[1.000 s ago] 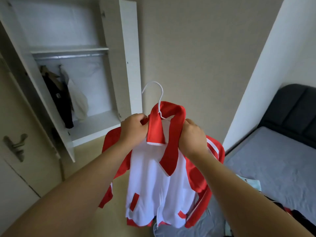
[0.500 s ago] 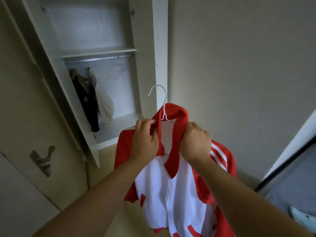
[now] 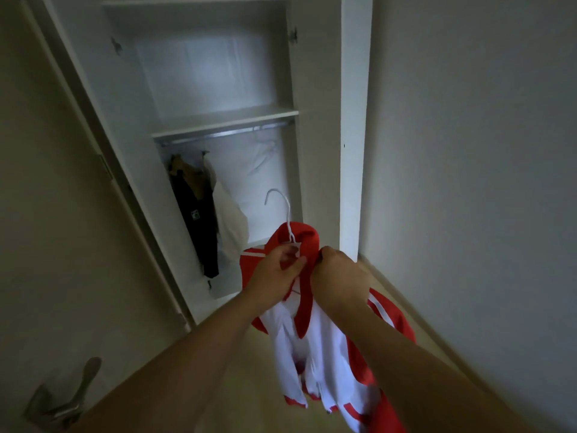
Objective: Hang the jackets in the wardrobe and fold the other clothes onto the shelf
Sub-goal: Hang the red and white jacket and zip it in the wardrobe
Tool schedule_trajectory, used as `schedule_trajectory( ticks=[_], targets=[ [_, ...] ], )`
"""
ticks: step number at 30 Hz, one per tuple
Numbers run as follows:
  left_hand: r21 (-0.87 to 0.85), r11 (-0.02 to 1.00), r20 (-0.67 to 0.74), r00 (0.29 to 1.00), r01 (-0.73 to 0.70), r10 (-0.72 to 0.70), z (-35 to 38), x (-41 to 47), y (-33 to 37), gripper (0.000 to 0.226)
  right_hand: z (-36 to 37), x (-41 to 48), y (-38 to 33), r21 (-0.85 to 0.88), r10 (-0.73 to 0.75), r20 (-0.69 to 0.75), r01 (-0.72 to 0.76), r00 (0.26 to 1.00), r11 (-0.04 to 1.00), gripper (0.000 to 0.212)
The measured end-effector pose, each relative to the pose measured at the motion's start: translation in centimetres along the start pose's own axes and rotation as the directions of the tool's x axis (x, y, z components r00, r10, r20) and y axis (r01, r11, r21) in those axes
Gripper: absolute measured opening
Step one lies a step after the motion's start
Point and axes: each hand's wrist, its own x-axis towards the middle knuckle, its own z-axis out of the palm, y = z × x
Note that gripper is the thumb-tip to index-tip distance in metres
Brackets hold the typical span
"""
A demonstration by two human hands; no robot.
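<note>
In front of the open wardrobe [image 3: 318,151], we hold the red and white jacket [image 3: 324,354] up on its white hanger [image 3: 288,214], our left hand [image 3: 274,273] and right hand [image 3: 337,273] both curled tight on its collar, lower than the rail [image 3: 224,134] where a dark jacket [image 3: 199,220] hangs.

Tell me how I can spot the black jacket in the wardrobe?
Look into the open white wardrobe, under its shelf, where a metal rail runs across. At the rail's left end two garments hang. The black jacket is the left, long dark one with a tan collar; its neighbour is a whitish garment.
</note>
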Motion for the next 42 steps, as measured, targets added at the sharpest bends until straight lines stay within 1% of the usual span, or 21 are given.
schedule_trajectory(
  ticks=[3,6,8,10,11,13,14,16,18,21,23,26,28,30,31,33,36,37,39,40,42],
  targets=[
    [-0.082,0.994,-0.097,0.992,0.070,-0.078,-2.4,6.1,-2.2,0.026,2.9,6.0,-1.6,0.068,0.011,0.067,-0.016,0.998,0.998,0.013],
    [-0.106,0.991,-0.212,0.971,0.087,-0.108,-5.0,12.5,-5.0,0.017,6.4,11.5,-3.1,0.118,0.035,0.028,-0.038,0.999,0.992,0.017],
    [-0.065,0.996,-0.288,0.954,0.065,-0.081,-7.0,17.3,-7.0,0.022,9.0,15.6,-4.2,0.138,0.037,0.018,-0.039,0.999,0.990,0.018],
    [-0.018,0.999,-0.357,0.934,0.026,-0.031,-9.1,22.5,-9.2,0.033,11.7,19.9,-5.2,0.145,0.043,0.008,-0.043,0.999,0.988,0.019],
    [0.023,1.000,-0.364,0.931,0.018,-0.008,-10.1,25.1,-10.2,0.040,12.9,22.1,-5.8,0.143,0.048,-0.007,-0.047,0.999,0.989,0.019],
    [0.115,0.993,-0.288,0.958,0.037,-0.002,-12.0,30.6,-12.0,0.062,15.5,26.4,-7.0,0.147,0.078,-0.029,-0.073,0.997,0.986,0.020],
    [0.150,0.988,-0.228,0.974,0.029,0.006,-12.9,33.3,-12.7,0.061,16.7,28.4,-7.7,0.151,0.094,-0.031,-0.088,0.995,0.985,0.020],
    [0.183,0.982,-0.120,0.991,-0.038,0.061,-14.3,38.7,-14.0,0.039,19.0,32.1,-8.9,0.134,0.116,-0.030,-0.111,0.993,0.985,0.021],
    [0.179,0.982,-0.067,0.995,-0.055,0.068,-15.5,43.3,-15.0,0.020,21.1,35.6,-9.7,0.130,0.141,-0.012,-0.138,0.990,0.982,0.023],
    [0.200,0.980,-0.043,0.999,-0.022,0.032,-16.5,49.5,-17.0,0.010,24.1,40.3,-10.2,0.158,0.170,0.037,-0.174,0.985,0.972,0.025],
    [0.230,0.973,-0.032,0.999,-0.013,0.021,-16.6,53.3,-18.5,0.009,26.2,43.6,-10.1,0.202,0.169,0.105,-0.187,0.980,0.961,0.024],
    [0.257,0.966,-0.032,0.999,0.026,-0.019,-16.6,59.2,-21.1,0.010,29.6,49.0,-9.9,0.312,0.129,0.248,-0.205,0.960,0.928,0.024],
    [0.260,0.964,-0.046,0.998,0.060,-0.050,-16.9,62.8,-22.6,0.007,31.8,52.7,-9.6,0.365,0.100,0.306,-0.213,0.947,0.906,0.020],
    [0.255,0.960,-0.070,0.992,0.117,-0.102,-17.4,66.2,-24.0,0.009,34.0,56.2,-9.7,0.376,0.073,0.355,-0.214,0.932,0.902,0.017],
    [0.235,0.959,-0.077,0.987,0.157,-0.143,-17.8,67.9,-24.6,0.012,35.0,57.8,-9.8,0.377,0.067,0.378,-0.220,0.923,0.900,0.018],
    [0.136,0.963,-0.075,0.972,0.231,-0.222,-18.7,70.8,-25.8,0.022,37.1,60.6,-10.4,0.382,0.060,0.412,-0.233,0.909,0.895,0.019],
    [-0.014,0.960,-0.088,0.957,0.278,-0.278,-20.6,74.8,-27.2,0.033,39.6,64.5,-11.8,0.372,0.034,0.436,-0.215,0.899,0.903,0.021],
    [-0.091,0.951,-0.089,0.949,0.294,-0.302,-21.3,76.0,-27.8,0.035,40.3,65.7,-12.3,0.365,0.029,0.442,-0.209,0.897,0.907,0.022],
    [-0.219,0.915,-0.073,0.930,0.338,-0.361,-22.8,78.6,-28.9,0.032,41.6,67.8,-13.4,0.350,0.025,0.450,-0.202,0.892,0.915,0.022],
    [-0.245,0.902,-0.065,0.922,0.357,-0.382,-23.4,80.1,-29.7,0.029,42.4,68.8,-13.9,0.347,0.025,0.455,-0.204,0.890,0.915,0.022],
    [-0.230,0.888,-0.052,0.906,0.399,-0.420,-24.5,83.2,-31.6,0.023,44.0,70.6,-15.0,0.348,0.039,0.463,-0.222,0.885,0.911,0.024]
  ],
)
